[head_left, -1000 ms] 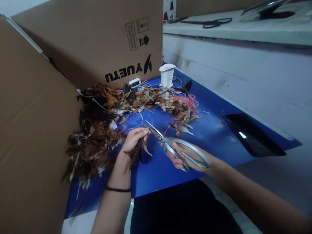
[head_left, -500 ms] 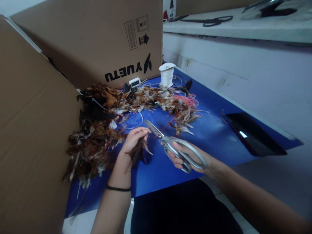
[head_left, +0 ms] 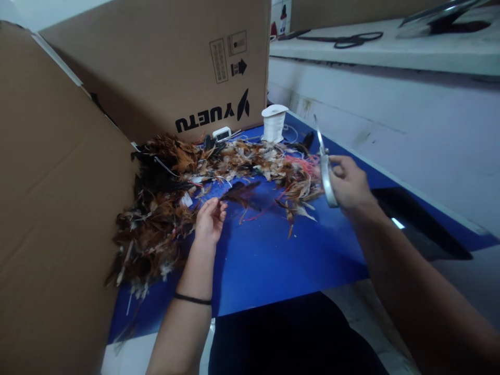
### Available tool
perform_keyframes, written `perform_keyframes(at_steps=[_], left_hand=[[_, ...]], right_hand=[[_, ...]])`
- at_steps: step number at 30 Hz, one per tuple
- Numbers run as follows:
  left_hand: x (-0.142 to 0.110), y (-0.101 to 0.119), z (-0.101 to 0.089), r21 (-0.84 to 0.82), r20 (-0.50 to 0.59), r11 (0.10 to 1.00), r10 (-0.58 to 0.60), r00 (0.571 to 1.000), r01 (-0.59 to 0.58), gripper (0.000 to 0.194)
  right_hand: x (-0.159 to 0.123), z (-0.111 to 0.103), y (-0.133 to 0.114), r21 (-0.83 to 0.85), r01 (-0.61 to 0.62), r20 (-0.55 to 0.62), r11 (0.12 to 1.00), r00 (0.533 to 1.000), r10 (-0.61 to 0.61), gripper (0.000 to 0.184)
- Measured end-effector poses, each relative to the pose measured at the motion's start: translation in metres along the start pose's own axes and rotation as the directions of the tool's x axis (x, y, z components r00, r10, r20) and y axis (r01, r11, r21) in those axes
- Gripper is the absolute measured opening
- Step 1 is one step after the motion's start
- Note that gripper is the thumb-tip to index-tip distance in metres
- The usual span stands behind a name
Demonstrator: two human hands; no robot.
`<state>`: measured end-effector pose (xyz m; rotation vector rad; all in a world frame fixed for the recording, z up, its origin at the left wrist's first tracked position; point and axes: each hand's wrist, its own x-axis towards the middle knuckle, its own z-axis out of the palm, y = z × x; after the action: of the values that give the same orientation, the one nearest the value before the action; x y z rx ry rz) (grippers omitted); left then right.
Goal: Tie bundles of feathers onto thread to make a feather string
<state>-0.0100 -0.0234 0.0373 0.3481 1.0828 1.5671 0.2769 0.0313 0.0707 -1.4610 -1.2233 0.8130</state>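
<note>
Between the thumb and fingers of my left hand is a small bunch of dark brown feathers, its tips fanned out to the right over the blue tabletop. My right hand is raised at the right side, closed round the handles of silver scissors with the blades pointing up. Behind and below the scissors lie pinkish-red strings at the right end of a long heap of brown, black and cream feathers. That heap curves round to the left side of the table.
A white spool and a small white digital device stand at the back. Cardboard walls close off the left and rear. A dark tablet-like object lies at right, partly behind my arm. Black scissors rest on the ledge.
My right hand has lifted the scissors up and right, away from my left hand. The feathers in my left hand have swung from hanging down to pointing right.
</note>
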Motion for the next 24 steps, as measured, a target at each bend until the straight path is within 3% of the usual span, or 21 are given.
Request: perform_keyframes(at_steps=[2, 5, 10, 14, 24], left_hand=[[0.001, 0.000, 0.000, -0.039, -0.058, 0.999, -0.007, 0.998, 0.005, 0.010], [0.000, 0.000, 0.002, -0.086, -0.105, 0.996, -0.011, 0.994, 0.002, 0.007], [0.002, 0.000, 0.003, -0.125, -0.129, 0.992, -0.031, 0.991, 0.015, 0.007], [0.004, -0.002, 0.001, -0.125, -0.130, 0.992, -0.039, 0.991, 0.023, 0.008], [0.005, -0.005, 0.001, -0.114, -0.139, 0.993, -0.008, 0.990, -0.008, 0.012]], right_hand=[[0.022, -0.002, 0.008, -0.401, 0.051, -0.127, 0.914, 0.986, -0.111, 0.044], [0.042, -0.002, 0.013, -0.658, 0.002, -0.111, 0.753, 0.989, -0.100, 0.052], [0.047, 0.007, 0.016, -0.763, -0.106, -0.113, 0.637, 0.993, 0.030, 0.065], [0.046, 0.011, 0.023, -0.826, -0.105, -0.070, 0.553, 0.994, 0.084, 0.067], [0.046, 0.013, 0.023, -0.899, -0.084, -0.056, 0.430, 0.995, 0.079, 0.058]])
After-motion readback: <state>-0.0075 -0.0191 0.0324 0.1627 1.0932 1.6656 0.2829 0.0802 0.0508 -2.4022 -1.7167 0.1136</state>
